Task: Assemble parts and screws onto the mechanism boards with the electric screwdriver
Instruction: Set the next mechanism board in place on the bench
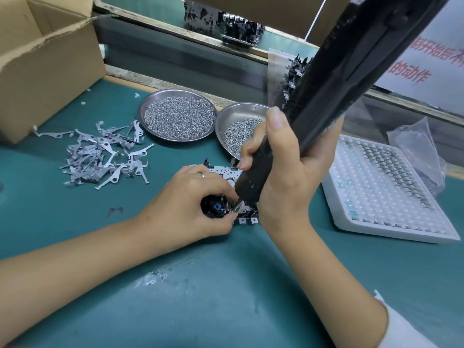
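Screwdriver axis: we see the electric screwdriver (pixel 334 79) running long and slanted, its heavy black body rising toward the upper right and its tip pointing down and left onto the mechanism board (pixel 226 177).
Right hand: our right hand (pixel 283 169) is wrapped round the lower barrel of the screwdriver, fingers curled tight, thumb lying up along the body.
Left hand: our left hand (pixel 190 202) rests on the board, fingertips pinched close around a small part beside the bit; what they pinch is too small to tell. A ring sits on one finger.
Board place: the board lies flat on the mat in the middle, between both hands, partly hidden by them.
Board look: pale metal plate with many small holes, a black block with a blue piece at its near left end, metal tabs along the edges.
Surface: a green mat (pixel 226 285), scuffed white in the near middle.
Around: two metal dishes of screws (pixel 178 116), a heap of flat grey metal levers (pixel 105 154) at left, a white dimpled tray (pixel 384 192) at right, a cardboard box (pixel 45 64) at far left.
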### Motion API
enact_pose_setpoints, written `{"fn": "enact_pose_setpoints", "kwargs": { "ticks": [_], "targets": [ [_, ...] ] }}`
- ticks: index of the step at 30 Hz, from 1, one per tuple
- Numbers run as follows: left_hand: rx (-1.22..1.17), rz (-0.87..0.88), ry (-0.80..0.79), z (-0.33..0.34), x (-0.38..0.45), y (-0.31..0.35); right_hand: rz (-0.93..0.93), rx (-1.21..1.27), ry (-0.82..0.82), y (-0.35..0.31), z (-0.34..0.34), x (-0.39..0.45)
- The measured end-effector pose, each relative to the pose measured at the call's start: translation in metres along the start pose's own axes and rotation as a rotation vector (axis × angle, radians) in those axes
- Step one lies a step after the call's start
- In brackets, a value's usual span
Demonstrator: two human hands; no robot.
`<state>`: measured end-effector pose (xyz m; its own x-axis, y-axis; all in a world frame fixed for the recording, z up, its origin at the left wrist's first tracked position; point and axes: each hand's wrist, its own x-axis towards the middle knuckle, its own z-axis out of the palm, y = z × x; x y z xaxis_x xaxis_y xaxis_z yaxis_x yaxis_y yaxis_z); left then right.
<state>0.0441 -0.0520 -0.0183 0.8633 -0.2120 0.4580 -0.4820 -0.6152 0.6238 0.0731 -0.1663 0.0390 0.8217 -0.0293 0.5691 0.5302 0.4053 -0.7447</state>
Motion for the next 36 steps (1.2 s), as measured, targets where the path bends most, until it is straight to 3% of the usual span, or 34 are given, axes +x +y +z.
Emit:
{"fn": "enact_pose_setpoints", "kwargs": {
  "ticks": [21, 25, 31, 34, 36],
  "targets": [
    [-0.018, -0.064, 0.004, 0.000, -0.002, 0.002, -0.008, -0.046, 0.072, 0.001, -0.016, 0.012],
    [0.011, -0.055, 0.004, 0.000, -0.002, 0.004, 0.115, -0.055, 0.034, 0.007, -0.017, 0.013],
    [0.022, -0.048, -0.001, -0.002, -0.003, 0.004, 0.135, -0.057, -0.012, 0.003, -0.022, 0.009],
    [0.038, -0.029, -0.014, -0.003, -0.003, 0.004, 0.173, -0.193, -0.106, 0.005, -0.038, 0.006],
    [0.045, -0.010, -0.016, -0.003, -0.002, 0.004, 0.091, -0.322, -0.140, 0.008, -0.054, -0.004]
  ]
}}
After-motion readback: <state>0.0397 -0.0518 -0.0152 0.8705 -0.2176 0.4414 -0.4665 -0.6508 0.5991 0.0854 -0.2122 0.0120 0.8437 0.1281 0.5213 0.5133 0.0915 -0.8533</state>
